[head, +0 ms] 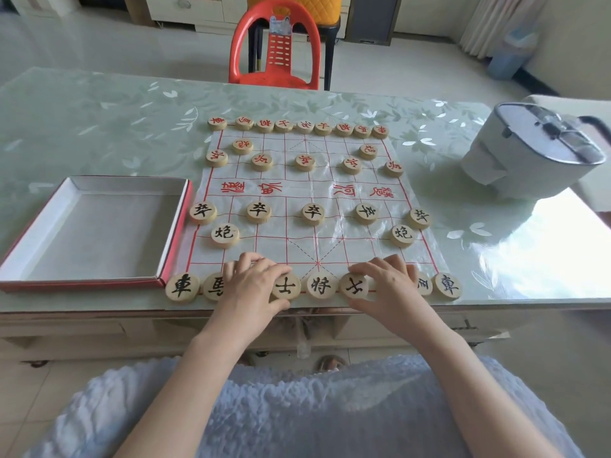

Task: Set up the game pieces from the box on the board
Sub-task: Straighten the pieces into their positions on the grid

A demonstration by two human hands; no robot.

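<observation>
The left hand [253, 280] is laid palm down on the near row of the board [310, 193], fingers loosely curled; its thumb and fingertips are set around the left 士 piece [286, 287], though whether the piece is truly gripped cannot be told. The right hand [383, 281] is laid the same way beside it, thumb and forefinger set at either side of the right 士 piece [354, 286], a firm grip again not being clear. Between the two hands the 将 piece [320, 285] is seen untouched.

The near row is continued outward by black-lettered pieces: a 車 piece [182, 287] at the far left end and another [448, 285] at the far right, with others partly hidden under the hands. Two 炮 and five 卒 are placed further up the near half. The red-lettered pieces [297, 126] are ranged along the far edge and the far half.

The box [96, 229] is seen open just left of the board, touching its edge. A white pot [529, 153] is stood to the right on the table [99, 120], and a red chair [276, 47] beyond it.
</observation>
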